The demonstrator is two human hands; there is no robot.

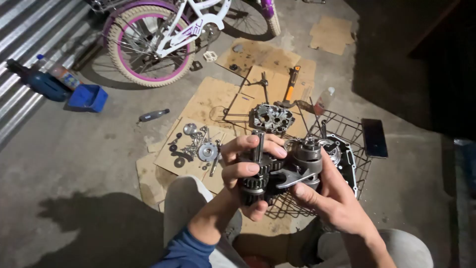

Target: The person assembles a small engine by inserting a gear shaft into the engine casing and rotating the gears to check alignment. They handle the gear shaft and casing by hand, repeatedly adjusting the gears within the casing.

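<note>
Steel, dark and oily-looking, fills both hands: a gear cluster of toothed wheels stacked on shafts, held up in front of the knees over the concrete floor. The left hand wraps it from the side, fingers curled and pressed around the gears and the upright shaft. The right hand cups a grey drum-shaped part with a forked arm, fingers closed against its underside. By its look the assembly is heavy for its size, rigid, and likely slick with grease; the loose wheels could slide along their shafts, so a grip spanning both shaft ends, with the palm under the weight, seems safest. The teeth are hard-edged and not a good place to squeeze.

Just behind the hands sits a wire basket holding a black engine cover. Flattened cardboard spreads beyond it, carrying small washers and discs, a cast metal casing and an orange-handled hammer. A dark phone lies to the right. Farther off stand a blue tray, a bottle, and a white and purple bicycle beside a corrugated metal wall.
</note>
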